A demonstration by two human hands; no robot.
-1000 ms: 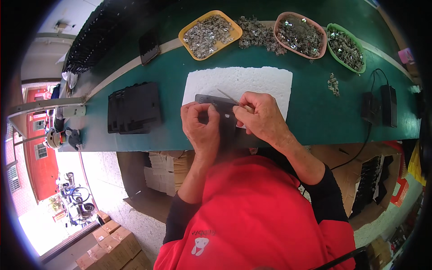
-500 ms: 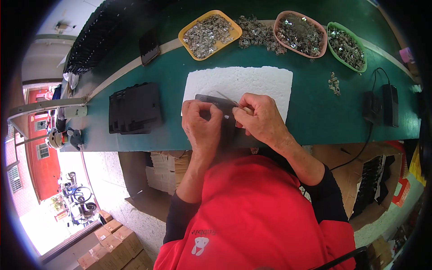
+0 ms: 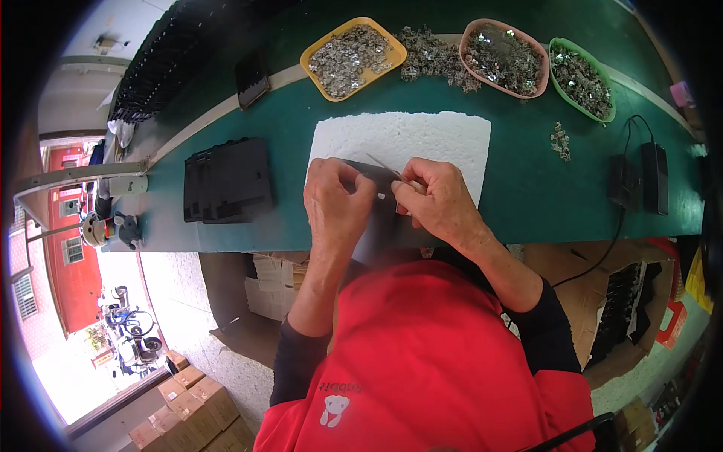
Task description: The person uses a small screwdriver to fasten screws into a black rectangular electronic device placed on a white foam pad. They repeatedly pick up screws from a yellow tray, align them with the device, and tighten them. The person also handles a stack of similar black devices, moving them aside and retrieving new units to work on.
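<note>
My left hand [image 3: 336, 203] is closed, thumb and forefinger pinched together above a dark flat panel [image 3: 370, 242]. Whatever those fingertips hold, if anything, is too small to make out. My right hand [image 3: 440, 197] grips a thin pointed metal tool [image 3: 382, 163], its tip slanting away to the upper left. A small whitish spot [image 3: 381, 196] shows on the panel between my hands. Under the panel's far part lies a white foam block [image 3: 403, 134]; the near part reaches toward my body. My fingers hide some of the panel.
Small metal pieces fill a yellow tray [image 3: 401, 54], a pink tray [image 3: 544, 79] and a green tray [image 3: 611, 113]; a loose pile [image 3: 433, 60] lies between. Black panels [image 3: 227, 181] are stacked at left, near a phone [image 3: 251, 79]. A black power adapter [image 3: 654, 179] sits at right.
My left hand has rolled a little and shifted slightly, its pinched fingertips now closer to the tool. My right hand keeps nearly the same place and grip.
</note>
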